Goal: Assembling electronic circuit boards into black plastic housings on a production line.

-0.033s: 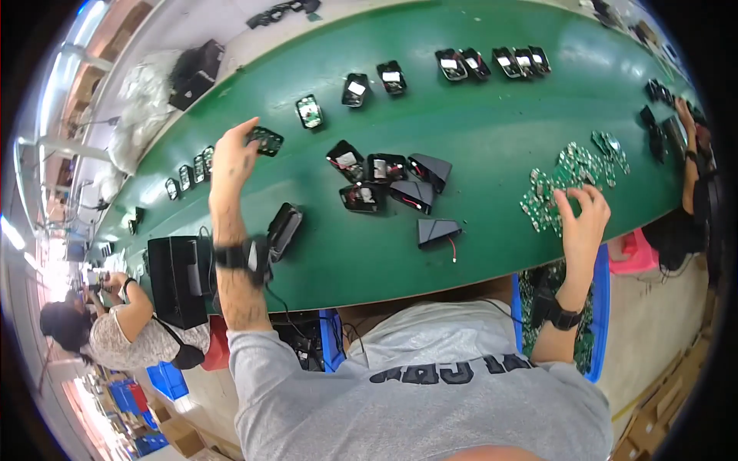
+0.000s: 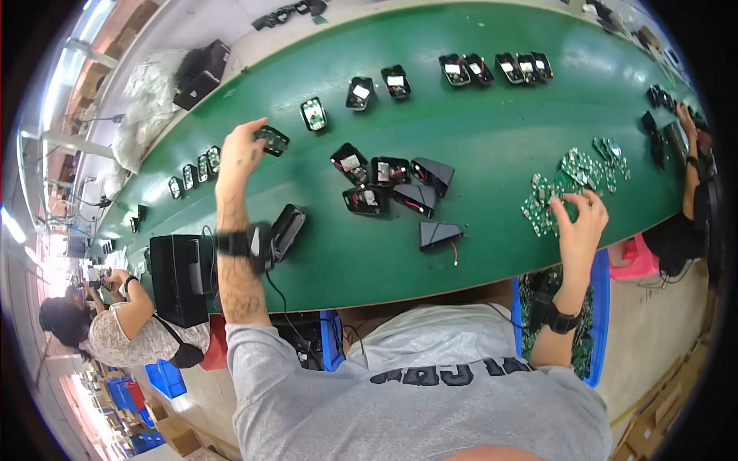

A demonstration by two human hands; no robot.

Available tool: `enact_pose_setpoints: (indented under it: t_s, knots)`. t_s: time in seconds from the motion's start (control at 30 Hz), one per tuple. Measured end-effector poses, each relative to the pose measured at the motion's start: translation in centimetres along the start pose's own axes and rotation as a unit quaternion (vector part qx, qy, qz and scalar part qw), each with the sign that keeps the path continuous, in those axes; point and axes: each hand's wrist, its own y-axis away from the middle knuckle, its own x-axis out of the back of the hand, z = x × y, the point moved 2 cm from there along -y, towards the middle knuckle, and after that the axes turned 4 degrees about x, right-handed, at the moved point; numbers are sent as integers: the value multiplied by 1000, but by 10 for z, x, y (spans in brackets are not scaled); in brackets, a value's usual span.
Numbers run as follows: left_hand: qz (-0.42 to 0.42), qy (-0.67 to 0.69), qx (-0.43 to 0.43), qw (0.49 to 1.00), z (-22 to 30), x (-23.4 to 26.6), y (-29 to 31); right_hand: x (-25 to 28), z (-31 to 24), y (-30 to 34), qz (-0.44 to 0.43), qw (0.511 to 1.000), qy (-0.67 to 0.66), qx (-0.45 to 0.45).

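Note:
My left hand grips the near end of a black plastic housing with a green circuit board in it, at the left of the green table. One finger lies along the far side, and the fingers under the palm are hidden. At the right, my right hand hovers by the near edge of a pile of small green circuit boards. Its thumb and fingers are curved and apart, with nothing visible between them. Beyond my left hand lies another housing with a green board showing.
Several black housings with red wires cluster mid-table. More housings line the far side. A dark casing and black box stand near my left forearm. Blue bins sit below the edge. Co-workers are at both ends.
The whole view has shifted slightly to the right. My left hand stays at the housing, and my right hand has barely moved beside the circuit boards.

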Motion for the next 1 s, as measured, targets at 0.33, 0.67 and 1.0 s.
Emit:
enact_pose_setpoints:
  t_s: [0.33,0.67,1.0]
  knots:
    - [131,-32,-49,990,55,-47,-61,-27,-4,-1,30,991,-117,56]
    - [73,60,-89,992,97,-98,-71,-29,-15,6,25,979,-184,79]
    - [4,157,-15,988,90,-98,-81,-32,-14,3,15,985,-157,75]
